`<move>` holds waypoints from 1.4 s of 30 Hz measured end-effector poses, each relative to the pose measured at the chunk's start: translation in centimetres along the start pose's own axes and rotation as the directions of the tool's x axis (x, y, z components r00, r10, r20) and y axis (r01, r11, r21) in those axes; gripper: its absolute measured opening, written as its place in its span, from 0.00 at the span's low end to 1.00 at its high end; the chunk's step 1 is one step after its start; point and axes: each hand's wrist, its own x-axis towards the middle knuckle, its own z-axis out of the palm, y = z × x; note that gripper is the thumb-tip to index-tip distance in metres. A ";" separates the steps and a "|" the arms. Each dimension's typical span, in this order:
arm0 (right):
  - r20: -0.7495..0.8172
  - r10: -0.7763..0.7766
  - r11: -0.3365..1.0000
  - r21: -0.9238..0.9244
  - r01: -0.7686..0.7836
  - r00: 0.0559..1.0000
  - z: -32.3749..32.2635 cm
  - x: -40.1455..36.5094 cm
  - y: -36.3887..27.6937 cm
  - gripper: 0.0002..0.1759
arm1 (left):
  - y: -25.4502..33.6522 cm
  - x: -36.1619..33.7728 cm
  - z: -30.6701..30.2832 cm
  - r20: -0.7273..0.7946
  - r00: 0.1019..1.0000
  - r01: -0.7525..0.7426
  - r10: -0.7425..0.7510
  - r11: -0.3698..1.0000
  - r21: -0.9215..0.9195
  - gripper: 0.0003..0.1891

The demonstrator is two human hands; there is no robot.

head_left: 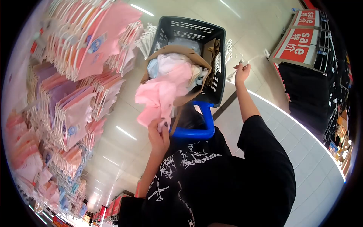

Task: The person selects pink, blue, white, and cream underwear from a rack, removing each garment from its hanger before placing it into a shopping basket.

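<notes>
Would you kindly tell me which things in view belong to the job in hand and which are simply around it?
Seemingly part of the job:
- pink cloth, in the left hand
- white hanger, in the right hand
- box of cloths
- basket holding the box

Seemingly just around:
- hanging clothes
- sale signs
- black clothes

premises present as a clothing shop: hanging garments [104, 47] fill racks along one side, red "sale" signs [298, 42] top a display opposite, and a shopping basket [189, 25] stands between.
</notes>
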 end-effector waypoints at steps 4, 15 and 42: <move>0.167 -0.164 0.947 0.302 0.108 0.972 1.2 -3.1 -12.4 0.07 | 1.0 0.9 -3.2 -0.188 0.974 0.082 -0.124 0.972 -0.221 0.12; 0.554 -0.362 0.576 0.765 -0.288 0.750 3.1 -27.5 -37.3 0.05 | 4.5 -9.0 -21.7 -0.238 0.966 -0.055 0.101 0.980 0.190 0.11; 0.816 -0.183 0.982 0.174 -0.069 -0.548 -8.6 -59.9 -34.2 0.13 | 1.1 -34.7 -29.4 -0.943 0.330 -0.441 -0.039 0.877 -0.191 0.15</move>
